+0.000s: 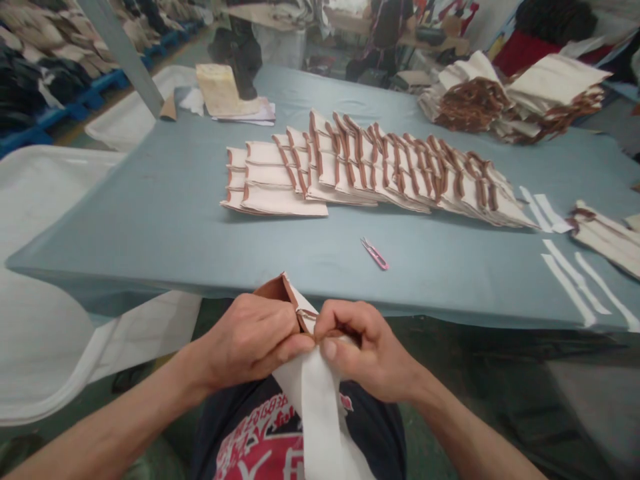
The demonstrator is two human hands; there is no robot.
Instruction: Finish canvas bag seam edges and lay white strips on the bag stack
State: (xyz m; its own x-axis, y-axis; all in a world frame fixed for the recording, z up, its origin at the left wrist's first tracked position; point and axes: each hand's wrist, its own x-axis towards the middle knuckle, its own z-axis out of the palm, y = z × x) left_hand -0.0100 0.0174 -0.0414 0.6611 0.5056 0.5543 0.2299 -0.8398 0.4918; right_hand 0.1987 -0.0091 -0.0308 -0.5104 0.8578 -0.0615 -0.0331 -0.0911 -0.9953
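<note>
Table [150, 220]; strip [316, 400] (left hand [250, 341], right hand [367, 348])

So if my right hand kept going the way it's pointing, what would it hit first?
Most likely your left hand: the right hand points left, and both pinch the same cloth piece.

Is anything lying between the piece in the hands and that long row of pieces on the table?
Only the pink snips lie on the blue table between the held piece and the row.
</note>
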